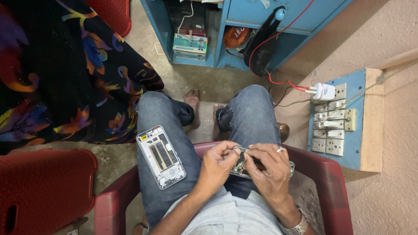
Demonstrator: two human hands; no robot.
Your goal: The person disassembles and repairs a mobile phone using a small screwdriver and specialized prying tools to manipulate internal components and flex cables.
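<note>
Both hands, left hand (221, 160) and right hand (266, 167), grip clamped on an opened phone body (244, 167) at the red chair's (324, 174) front edge, seemingly mid-disassembly, needing fine fingertip prying, while its detached frame (161, 156) rests on the left thigh.

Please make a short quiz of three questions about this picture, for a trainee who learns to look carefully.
1. True or false: the phone frame lies on the person's left thigh.
2. What are the left hand and the right hand doing?
A. both holding an opened phone part over the lap
B. both resting on the red chair
C. one is plugging in the white charger
3. Fill in: the white charger sits in the blue ____ on the wall.

Key
1. True.
2. A. Which hand grips it tighter cannot be told.
3. switch board.
</note>
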